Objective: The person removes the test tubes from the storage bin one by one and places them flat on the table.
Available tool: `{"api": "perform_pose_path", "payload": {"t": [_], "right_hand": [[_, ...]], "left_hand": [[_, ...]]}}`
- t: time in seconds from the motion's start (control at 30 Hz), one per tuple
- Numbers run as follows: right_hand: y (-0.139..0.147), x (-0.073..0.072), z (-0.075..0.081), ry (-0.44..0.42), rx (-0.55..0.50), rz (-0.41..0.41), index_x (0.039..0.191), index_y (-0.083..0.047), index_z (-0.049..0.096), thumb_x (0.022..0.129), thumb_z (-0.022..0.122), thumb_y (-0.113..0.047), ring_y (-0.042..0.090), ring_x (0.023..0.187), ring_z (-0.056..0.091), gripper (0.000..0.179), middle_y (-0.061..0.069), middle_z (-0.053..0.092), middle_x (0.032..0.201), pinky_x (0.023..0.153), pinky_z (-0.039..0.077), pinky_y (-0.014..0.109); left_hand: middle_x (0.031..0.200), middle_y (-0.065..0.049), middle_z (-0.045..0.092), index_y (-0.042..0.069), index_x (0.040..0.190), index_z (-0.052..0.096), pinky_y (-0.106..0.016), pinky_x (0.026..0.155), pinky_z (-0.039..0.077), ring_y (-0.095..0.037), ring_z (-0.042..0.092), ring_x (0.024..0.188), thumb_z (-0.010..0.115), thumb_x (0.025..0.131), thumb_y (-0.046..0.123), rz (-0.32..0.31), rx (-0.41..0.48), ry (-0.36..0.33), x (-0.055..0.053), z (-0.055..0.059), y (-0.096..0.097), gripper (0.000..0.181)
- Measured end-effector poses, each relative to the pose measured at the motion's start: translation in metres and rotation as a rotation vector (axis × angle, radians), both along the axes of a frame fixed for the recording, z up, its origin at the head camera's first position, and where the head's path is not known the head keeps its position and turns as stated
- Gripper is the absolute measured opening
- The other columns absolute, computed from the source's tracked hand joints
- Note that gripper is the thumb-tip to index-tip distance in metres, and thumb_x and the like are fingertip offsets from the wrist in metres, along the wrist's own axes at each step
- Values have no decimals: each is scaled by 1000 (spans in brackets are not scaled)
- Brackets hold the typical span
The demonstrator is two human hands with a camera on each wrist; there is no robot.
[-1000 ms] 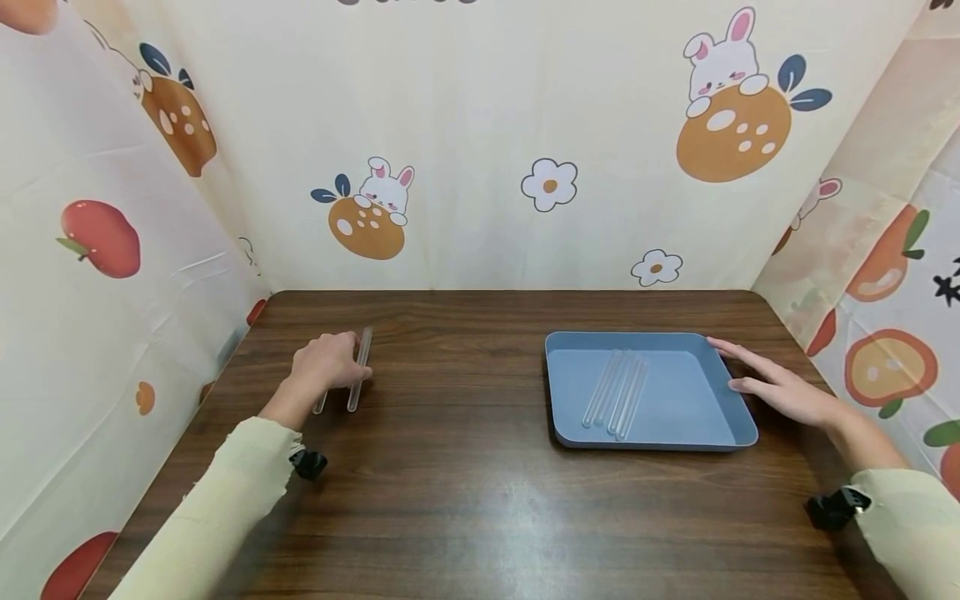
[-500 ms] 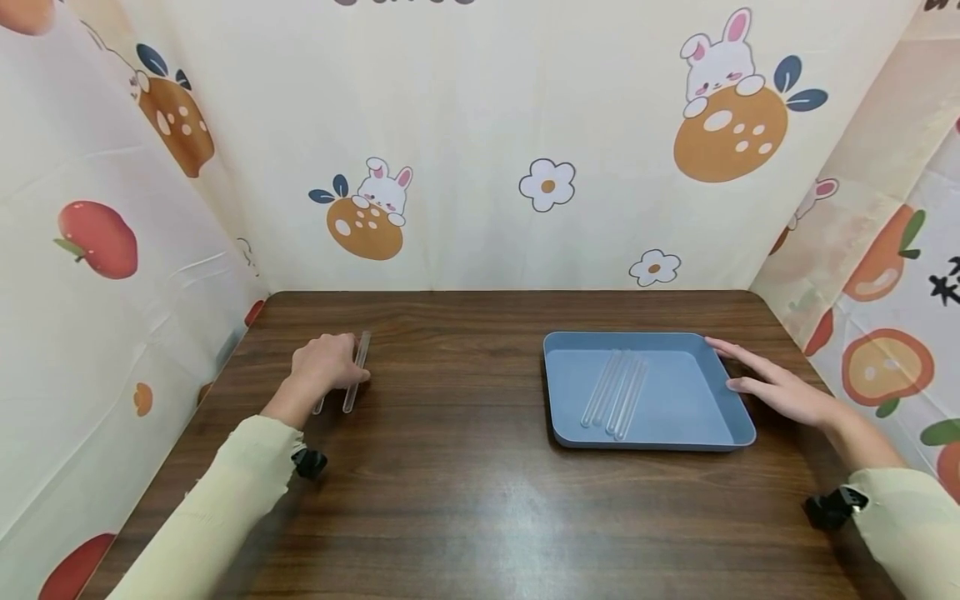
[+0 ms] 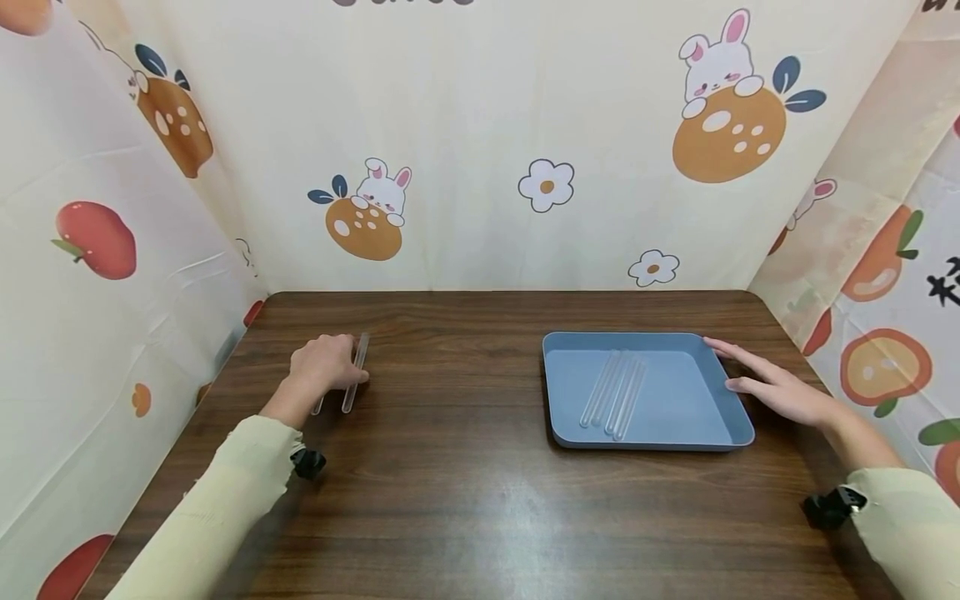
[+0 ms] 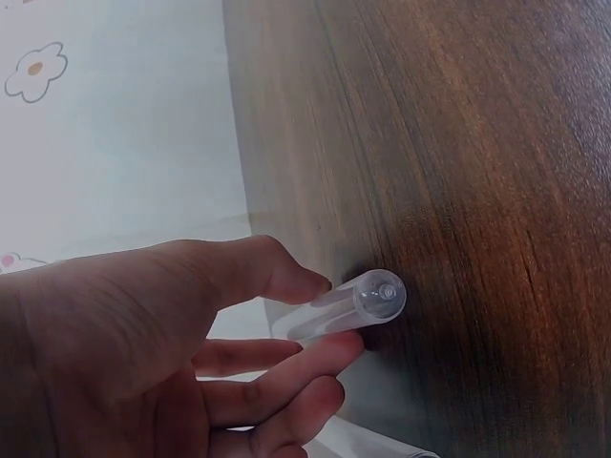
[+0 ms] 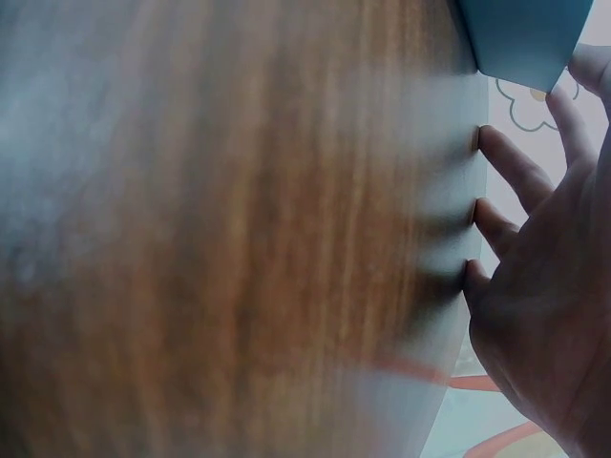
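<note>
On the left of the table, my left hand [image 3: 322, 364] pinches a clear test tube [image 3: 349, 398] between thumb and fingers. Its rounded end [image 4: 384, 295] faces the left wrist camera, close to the tabletop. A second clear test tube [image 3: 317, 407] lies beside it, mostly hidden under the hand; part of that other tube [image 4: 368, 441] shows at the bottom of the left wrist view. My right hand [image 3: 787, 390] touches the right side of a blue tray [image 3: 690, 417], fingers extended; in the right wrist view, several fingertips [image 5: 485, 138] rest on the table. Several clear test tubes [image 3: 606, 387] lie side by side in the tray.
The brown wooden table [image 3: 450, 467] runs back to a printed curtain [image 3: 465, 125], with more curtain along both sides. Dark wood lies between the left hand and the tray. A black wrist camera [image 3: 309, 463] sits at each sleeve cuff.
The test tube in my left hand has come down very slightly at its far end. Both hands and the tray stay almost still, while the head view shifts a little.
</note>
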State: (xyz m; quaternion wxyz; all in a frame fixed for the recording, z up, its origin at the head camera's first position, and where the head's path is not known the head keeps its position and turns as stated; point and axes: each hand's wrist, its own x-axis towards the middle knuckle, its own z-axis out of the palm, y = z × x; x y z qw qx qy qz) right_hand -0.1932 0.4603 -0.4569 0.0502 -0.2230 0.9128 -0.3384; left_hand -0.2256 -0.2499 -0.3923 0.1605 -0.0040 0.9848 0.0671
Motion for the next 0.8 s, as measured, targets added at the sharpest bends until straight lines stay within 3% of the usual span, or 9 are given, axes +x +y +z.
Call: {"api": "perform_pose_path", "payload": {"t": [0.4, 0.8], "right_hand": [[0, 0, 1, -26, 8, -20, 178, -16, 34, 114, 61, -12, -33, 138, 31, 70, -48, 31, 157, 97, 30, 1], [-1, 0, 2, -28, -6, -12, 178, -15, 33, 114, 60, -11, -34, 138, 31, 70, -48, 30, 157, 98, 29, 0]], "left_hand": [[133, -28, 75, 0, 149, 65, -53, 77, 59, -43, 73, 107, 78, 102, 40, 3, 11, 4, 0, -1, -2, 63], [131, -28, 75, 0, 148, 65, -50, 74, 58, -41, 72, 102, 76, 102, 40, 9, 9, 16, 1, 1, -2, 62]]}}
